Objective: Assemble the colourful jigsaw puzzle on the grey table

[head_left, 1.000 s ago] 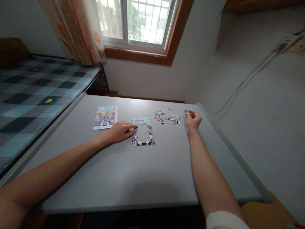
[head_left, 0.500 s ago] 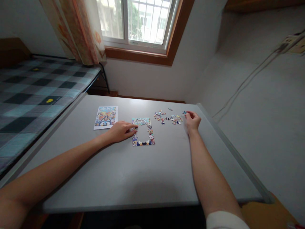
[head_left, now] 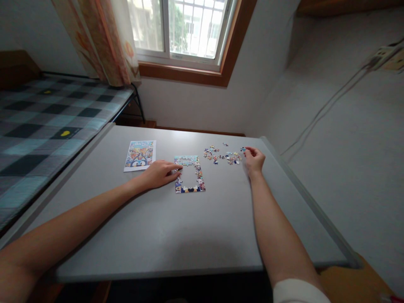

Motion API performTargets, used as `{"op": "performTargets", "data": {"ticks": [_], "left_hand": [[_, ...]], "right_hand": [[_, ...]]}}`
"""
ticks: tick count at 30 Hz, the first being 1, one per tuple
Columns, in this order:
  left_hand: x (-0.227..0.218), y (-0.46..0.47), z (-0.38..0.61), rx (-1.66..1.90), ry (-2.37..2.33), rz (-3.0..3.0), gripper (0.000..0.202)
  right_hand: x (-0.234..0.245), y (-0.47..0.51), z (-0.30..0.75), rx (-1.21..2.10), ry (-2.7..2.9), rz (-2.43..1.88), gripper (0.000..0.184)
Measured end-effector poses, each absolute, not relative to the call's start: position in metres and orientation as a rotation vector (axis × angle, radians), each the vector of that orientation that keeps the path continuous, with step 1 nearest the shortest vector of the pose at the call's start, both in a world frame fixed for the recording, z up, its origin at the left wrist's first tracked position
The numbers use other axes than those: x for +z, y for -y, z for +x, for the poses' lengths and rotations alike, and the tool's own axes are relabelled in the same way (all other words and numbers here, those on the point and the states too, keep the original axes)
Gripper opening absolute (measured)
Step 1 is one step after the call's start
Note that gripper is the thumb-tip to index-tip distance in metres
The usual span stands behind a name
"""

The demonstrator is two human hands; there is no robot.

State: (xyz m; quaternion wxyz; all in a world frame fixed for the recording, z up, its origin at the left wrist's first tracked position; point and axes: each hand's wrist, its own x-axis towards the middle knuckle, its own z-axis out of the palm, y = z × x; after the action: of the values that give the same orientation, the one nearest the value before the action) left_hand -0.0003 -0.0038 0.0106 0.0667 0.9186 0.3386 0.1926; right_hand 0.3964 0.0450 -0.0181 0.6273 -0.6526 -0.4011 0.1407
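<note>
Lying mid-scene on the table [head_left: 176, 235]: part-built puzzle [head_left: 201, 173], table showing through its middle. Left hand [head_left: 158, 173] rests at its left side, fingers loosely extended, gripping nothing. Picture sheet [head_left: 138, 155] to the left. Right hand [head_left: 255, 161], well to the right, fingers pinching one piece [head_left: 243, 149]. Loose pieces [head_left: 234, 159] clustered between puzzle and right hand; stray piece [head_left: 225, 144] slightly farther. Window [head_left: 194, 31] beyond.

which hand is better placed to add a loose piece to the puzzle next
Right, most likely: the right hand pinches a puzzle piece near the loose pieces, while the left hand lies on the left edge of the partly built puzzle, farther from them.
</note>
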Motion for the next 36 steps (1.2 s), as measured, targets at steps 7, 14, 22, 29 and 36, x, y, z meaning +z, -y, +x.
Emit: {"op": "performTargets", "data": {"ticks": [7,14,22,29,36], "left_hand": [[0.010,0.004,-0.001,0.580,-1.030,2.777,0.034],[0.011,0.004,0.000,0.581,-1.011,2.768,0.034],[0.010,0.004,0.000,0.606,-1.006,2.769,0.034],[0.009,0.004,0.000,0.587,-1.007,2.788,0.034],[0.012,0.006,0.001,0.583,-1.017,2.789,0.033]], "right_hand": [[-0.017,-0.045,0.395,0.328,0.902,-1.494,0.022],[-0.021,-0.047,0.398,0.325,0.928,-1.487,0.023],[-0.019,-0.046,0.391,0.359,0.976,-1.476,0.028],[-0.010,-0.043,0.375,0.380,0.997,-1.444,0.026],[0.001,-0.039,0.351,0.423,1.111,-1.400,0.026]]}}
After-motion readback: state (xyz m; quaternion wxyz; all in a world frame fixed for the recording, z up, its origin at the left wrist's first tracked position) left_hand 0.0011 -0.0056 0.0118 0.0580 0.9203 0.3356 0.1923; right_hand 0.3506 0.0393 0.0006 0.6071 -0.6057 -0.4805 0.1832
